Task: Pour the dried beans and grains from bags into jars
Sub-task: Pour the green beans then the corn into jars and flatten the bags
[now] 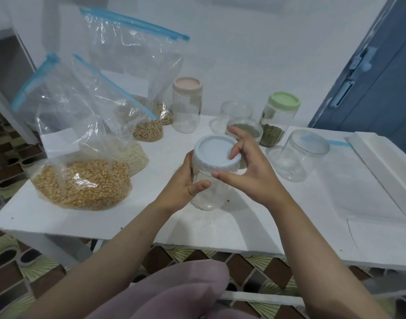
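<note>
**Lid still on: you were opening the empty jar**

At far left the corn bag (82, 180) sat slumped on the counter (220, 229), its blue zip standing up. Just behind it stood a bag of pale grain (134, 157), then two bags of tan beans (148, 132), all upright and none tipped toward a jar. Behind them a clear jar with a pink lid (187, 85) looked empty.

In the middle, your left hand (186, 183) gripped the body of the front jar (209, 192), thumb across the front and fingers curled round the back, steadying it on the counter. Your right hand (250, 166) sat on its blue lid (217, 153), thumb against the rim on the near side and fingers arched over the top and far edge. That read as a twisting hold, so the step in hand was judged to be unscrewing. Nothing showed inside the jar.

To the right were an open jar of green beans (244, 130), a green-lidded jar (278, 118) partly filled with the same, and an open clear jar (299, 155) nearest the right side.

Your next move called for getting the lid off and setting it on bare counter. After that you would need a bag brought over, most likely the corn, with its zip opened and a corner aimed into the mouth.
</note>
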The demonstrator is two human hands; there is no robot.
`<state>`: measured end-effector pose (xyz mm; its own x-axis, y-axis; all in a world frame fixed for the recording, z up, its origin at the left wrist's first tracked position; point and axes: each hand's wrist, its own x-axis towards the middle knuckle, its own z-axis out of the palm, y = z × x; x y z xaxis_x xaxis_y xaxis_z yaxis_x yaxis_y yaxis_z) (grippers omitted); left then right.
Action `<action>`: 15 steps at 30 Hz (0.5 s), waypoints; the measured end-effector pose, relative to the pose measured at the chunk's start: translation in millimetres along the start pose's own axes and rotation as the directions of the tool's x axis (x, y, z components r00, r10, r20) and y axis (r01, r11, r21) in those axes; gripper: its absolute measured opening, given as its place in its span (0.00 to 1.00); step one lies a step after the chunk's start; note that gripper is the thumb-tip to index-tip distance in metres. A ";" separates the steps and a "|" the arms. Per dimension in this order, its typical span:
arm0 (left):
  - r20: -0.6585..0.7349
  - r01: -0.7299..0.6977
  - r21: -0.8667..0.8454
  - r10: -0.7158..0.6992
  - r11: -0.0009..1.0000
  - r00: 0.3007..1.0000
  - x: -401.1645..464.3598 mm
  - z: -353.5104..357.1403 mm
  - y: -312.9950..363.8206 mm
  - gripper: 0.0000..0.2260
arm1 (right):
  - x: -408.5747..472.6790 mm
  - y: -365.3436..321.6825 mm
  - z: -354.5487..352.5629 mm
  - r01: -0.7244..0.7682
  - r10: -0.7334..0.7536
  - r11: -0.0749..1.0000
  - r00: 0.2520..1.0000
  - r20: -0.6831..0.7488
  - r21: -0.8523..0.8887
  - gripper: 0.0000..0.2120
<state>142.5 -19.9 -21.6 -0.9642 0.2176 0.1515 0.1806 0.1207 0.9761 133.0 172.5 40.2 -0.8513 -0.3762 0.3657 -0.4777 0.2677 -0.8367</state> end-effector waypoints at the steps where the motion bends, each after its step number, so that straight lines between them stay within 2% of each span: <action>1: 0.002 -0.002 -0.003 0.002 1.000 1.000 0.4 0.2 -0.3 0.46 | 0.4 1.3 0.1 0.024 -0.024 1.000 1.000 -0.011 0.012 0.19; 6: 0.005 -0.020 -0.031 0.021 0.999 1.000 3.1 1.6 -1.5 0.45 | -0.9 10.2 4.5 0.011 0.001 0.976 0.999 -0.054 0.217 0.18; 12: -0.002 -0.027 -0.050 0.027 0.998 1.000 7.8 3.5 -4.3 0.40 | 3.2 8.7 -1.7 0.027 -0.020 0.961 0.999 -0.027 0.275 0.17; 15: 0.002 -0.035 -0.056 0.035 0.998 0.999 10.4 4.7 -6.4 0.41 | 3.6 6.0 -0.9 0.064 -0.050 0.959 0.997 -0.059 0.275 0.15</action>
<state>132.2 -13.9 -27.0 -0.9569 0.2239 0.1850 0.2027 0.0589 0.9775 126.9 173.5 36.9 -0.8378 -0.3359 0.4305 -0.4536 -0.0110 -0.8912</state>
